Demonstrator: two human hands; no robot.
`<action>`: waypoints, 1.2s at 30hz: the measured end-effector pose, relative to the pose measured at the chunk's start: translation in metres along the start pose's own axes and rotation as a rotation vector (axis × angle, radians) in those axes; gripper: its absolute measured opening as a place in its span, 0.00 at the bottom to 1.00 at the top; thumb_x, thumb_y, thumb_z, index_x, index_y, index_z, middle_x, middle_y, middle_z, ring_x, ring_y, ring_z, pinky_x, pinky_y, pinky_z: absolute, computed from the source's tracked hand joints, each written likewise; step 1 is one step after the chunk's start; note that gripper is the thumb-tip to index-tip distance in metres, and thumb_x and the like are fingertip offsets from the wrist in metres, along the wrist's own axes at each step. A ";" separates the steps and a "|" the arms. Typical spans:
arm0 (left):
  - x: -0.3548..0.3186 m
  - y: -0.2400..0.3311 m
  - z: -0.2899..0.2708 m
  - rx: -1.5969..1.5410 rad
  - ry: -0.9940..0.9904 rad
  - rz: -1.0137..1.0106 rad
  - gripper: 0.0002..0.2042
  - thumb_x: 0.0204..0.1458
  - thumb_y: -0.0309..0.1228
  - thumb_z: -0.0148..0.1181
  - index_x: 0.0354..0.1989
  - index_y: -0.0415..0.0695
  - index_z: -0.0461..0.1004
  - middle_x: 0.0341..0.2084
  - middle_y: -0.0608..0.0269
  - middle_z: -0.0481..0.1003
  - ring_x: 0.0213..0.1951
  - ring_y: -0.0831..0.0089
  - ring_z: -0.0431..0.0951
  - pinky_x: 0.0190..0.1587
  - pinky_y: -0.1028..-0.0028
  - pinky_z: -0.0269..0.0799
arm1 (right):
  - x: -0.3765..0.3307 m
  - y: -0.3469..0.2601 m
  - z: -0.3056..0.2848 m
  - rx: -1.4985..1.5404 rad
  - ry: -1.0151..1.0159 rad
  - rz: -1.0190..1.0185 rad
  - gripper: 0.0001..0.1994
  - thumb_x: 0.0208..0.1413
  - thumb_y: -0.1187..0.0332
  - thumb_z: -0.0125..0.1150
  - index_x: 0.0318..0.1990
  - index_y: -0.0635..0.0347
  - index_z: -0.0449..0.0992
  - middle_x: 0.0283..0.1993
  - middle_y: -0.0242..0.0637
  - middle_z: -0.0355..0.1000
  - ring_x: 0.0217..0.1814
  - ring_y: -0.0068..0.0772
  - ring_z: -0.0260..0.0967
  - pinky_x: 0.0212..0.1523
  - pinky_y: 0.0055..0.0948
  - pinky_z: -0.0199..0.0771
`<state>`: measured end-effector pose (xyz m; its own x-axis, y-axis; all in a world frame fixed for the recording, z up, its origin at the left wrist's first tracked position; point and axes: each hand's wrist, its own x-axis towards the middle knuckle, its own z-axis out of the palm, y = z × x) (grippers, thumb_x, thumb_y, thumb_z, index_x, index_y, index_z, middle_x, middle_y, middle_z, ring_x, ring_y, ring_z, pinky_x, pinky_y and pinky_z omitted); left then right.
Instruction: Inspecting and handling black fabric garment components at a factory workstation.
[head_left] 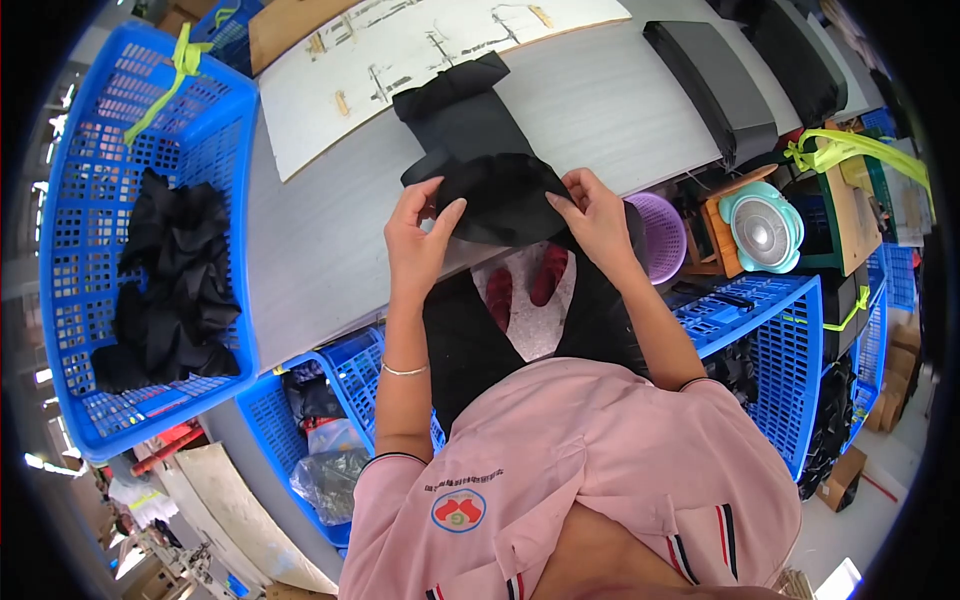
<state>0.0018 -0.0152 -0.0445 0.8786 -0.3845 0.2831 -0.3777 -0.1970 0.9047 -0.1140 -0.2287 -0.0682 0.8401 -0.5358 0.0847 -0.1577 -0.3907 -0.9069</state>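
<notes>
2 edges of black cloth [505, 205] sit pinched in left hand [416, 235] and right hand [602, 222]; I'd pull both evenly.

The person over there has a pink shirt [540, 430] with short sleeves [400, 485] edged in dark trim. A round badge [459, 511], blue, red and white, is on the front, by small dark writing [466, 481]. I see a shiny bracelet [404, 372] on the left arm, black trousers [465, 345] and dark red shoes [499, 297].
</notes>
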 end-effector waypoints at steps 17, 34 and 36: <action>0.009 0.004 0.030 0.213 0.362 0.034 0.13 0.46 0.14 0.60 0.39 0.42 0.77 0.38 0.67 0.73 0.21 0.83 0.63 0.26 0.80 0.61 | 0.042 0.020 -0.063 -0.054 0.041 -0.198 0.24 0.50 0.68 0.72 0.55 0.59 0.72 0.34 0.31 0.70 0.33 0.19 0.68 0.33 0.21 0.71; -0.078 0.041 0.052 -0.245 0.247 -0.127 0.15 0.54 0.16 0.59 0.51 0.35 0.71 0.49 0.61 0.71 0.33 0.83 0.71 0.34 0.83 0.71 | 0.135 0.074 -0.223 -1.087 0.490 -0.291 0.09 0.56 0.63 0.60 0.31 0.57 0.74 0.40 0.37 0.72 0.41 0.42 0.72 0.39 0.37 0.73; -0.087 0.040 0.063 -0.258 0.062 -0.125 0.13 0.58 0.19 0.56 0.51 0.38 0.73 0.42 0.61 0.75 0.35 0.82 0.75 0.32 0.84 0.69 | 0.101 0.051 -0.198 -1.197 0.479 -0.678 0.04 0.49 0.71 0.58 0.31 0.56 0.69 0.35 0.37 0.67 0.37 0.39 0.69 0.35 0.37 0.71</action>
<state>-0.1081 -0.0467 -0.0527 0.9331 -0.3138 0.1760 -0.1855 -0.0007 0.9826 -0.1401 -0.4509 -0.0242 0.7153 -0.0978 0.6919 -0.3398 -0.9139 0.2222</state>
